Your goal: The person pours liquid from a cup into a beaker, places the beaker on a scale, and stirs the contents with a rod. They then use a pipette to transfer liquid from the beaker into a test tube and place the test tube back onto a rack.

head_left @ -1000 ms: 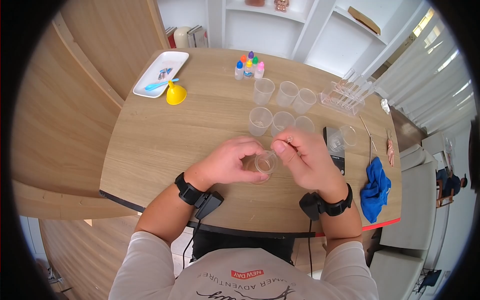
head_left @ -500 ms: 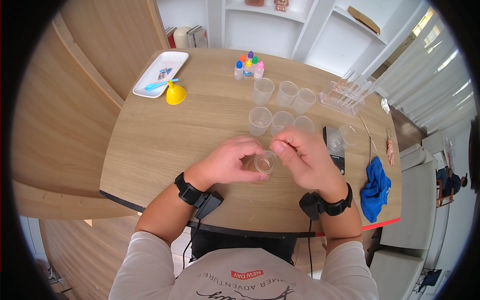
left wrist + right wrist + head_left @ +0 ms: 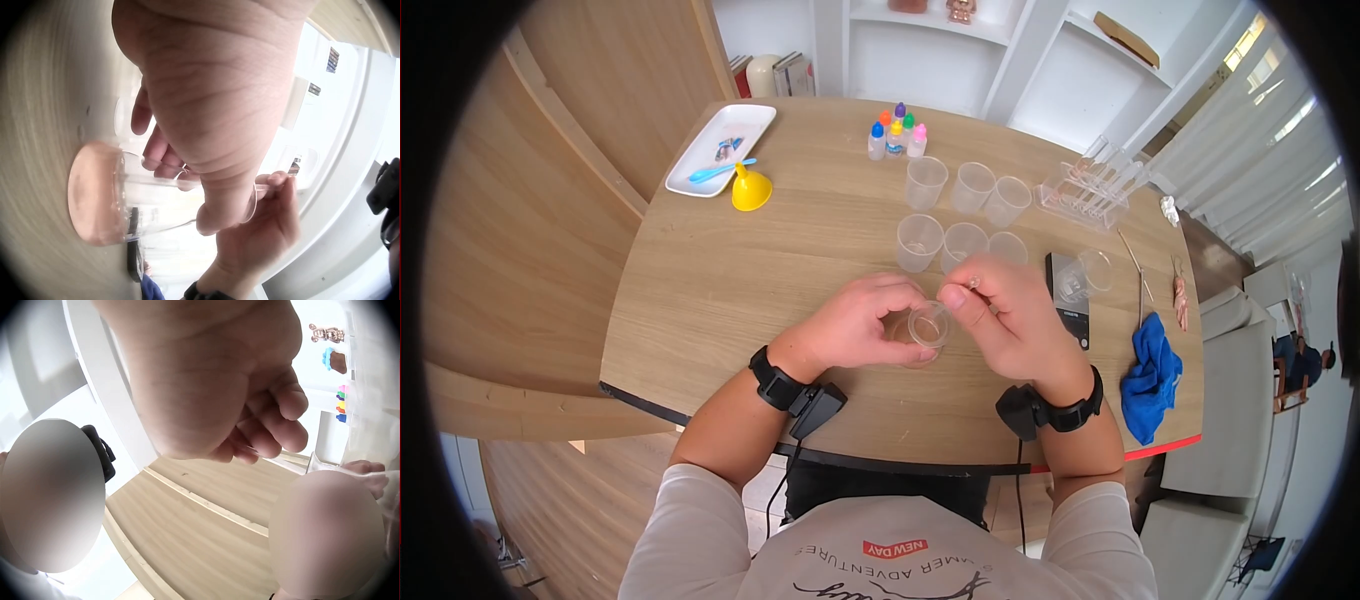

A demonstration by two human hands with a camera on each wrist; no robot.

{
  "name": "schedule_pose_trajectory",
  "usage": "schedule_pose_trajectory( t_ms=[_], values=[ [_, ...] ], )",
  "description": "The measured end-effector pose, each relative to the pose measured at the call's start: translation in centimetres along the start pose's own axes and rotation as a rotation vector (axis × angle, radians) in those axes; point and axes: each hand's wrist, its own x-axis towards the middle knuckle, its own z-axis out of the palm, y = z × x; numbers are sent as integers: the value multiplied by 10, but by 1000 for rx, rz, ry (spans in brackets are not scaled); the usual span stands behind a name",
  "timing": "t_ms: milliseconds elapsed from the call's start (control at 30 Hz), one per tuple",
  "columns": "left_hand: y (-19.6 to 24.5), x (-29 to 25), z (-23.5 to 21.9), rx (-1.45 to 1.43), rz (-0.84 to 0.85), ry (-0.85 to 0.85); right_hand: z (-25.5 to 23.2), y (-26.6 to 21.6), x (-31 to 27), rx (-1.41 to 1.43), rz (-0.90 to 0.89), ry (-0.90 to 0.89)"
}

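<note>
Curled round a clear cup (image 3: pixel 928 326), the left hand (image 3: pixel 865 322) steadies it on the table. In the left wrist view the cup (image 3: pixel 134 200) stands upright with pinkish liquid (image 3: pixel 95 194) at its bottom. The right hand (image 3: pixel 1008 318) pinches a thin clear rod (image 3: pixel 973 284) at the cup's rim; the rod's lower part is hard to make out. In the right wrist view the right hand's fingers (image 3: pixel 269 425) are curled.
Several clear cups (image 3: pixel 926 183) stand beyond the hands. A black scale (image 3: pixel 1068 300) bearing a cup, a blue cloth (image 3: pixel 1151 380) and a test-tube rack (image 3: pixel 1090 195) are at right. Dropper bottles (image 3: pixel 896 138), a yellow funnel (image 3: pixel 751 188) and a white tray (image 3: pixel 685 170) lie farther back.
The right hand's fingertips and the rod have shifted slightly left over the cup's rim. The left hand has kept its grip in place.
</note>
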Motion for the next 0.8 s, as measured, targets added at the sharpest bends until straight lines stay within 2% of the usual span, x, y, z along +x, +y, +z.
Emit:
schedule_pose_trajectory(
  t_ms=[100,133,200,267,333,400,433,533,633,700,733,800],
  values=[
    [-2,-1,1,-4,5,0,-4,-3,0,-1,42,-96],
    [-3,-1,1,-4,8,1,-3,-4,0,0,42,-96],
    [-3,-1,1,-4,6,2,0,-4,-1,-12,70,19],
    [-3,-2,0,-5,4,3,-2,0,1,3,39,-23],
    [-4,-6,-2,8,-78,-74,-2,-1,-1,24,19,-64],
    [-3,-4,1,-18,-52,-32,-4,-8,-3,2,175,-43],
    [-3,-3,2,-40,-19,14,-2,-7,-3,6,180,-46],
    [-3,-2,2,-47,-12,8,-1,0,-2,66,158,1],
    [-3,-1,3,-34,-14,14,-4,-1,-1,-14,68,-106],
    [-2,-2,1,-27,-27,3,-3,-5,-1,-45,115,5],
    [-1,-2,1,-19,-39,-7,-3,-4,0,-44,115,5],
    [-3,-2,2,-29,-34,-7,-3,0,0,18,24,-68]
  ],
)
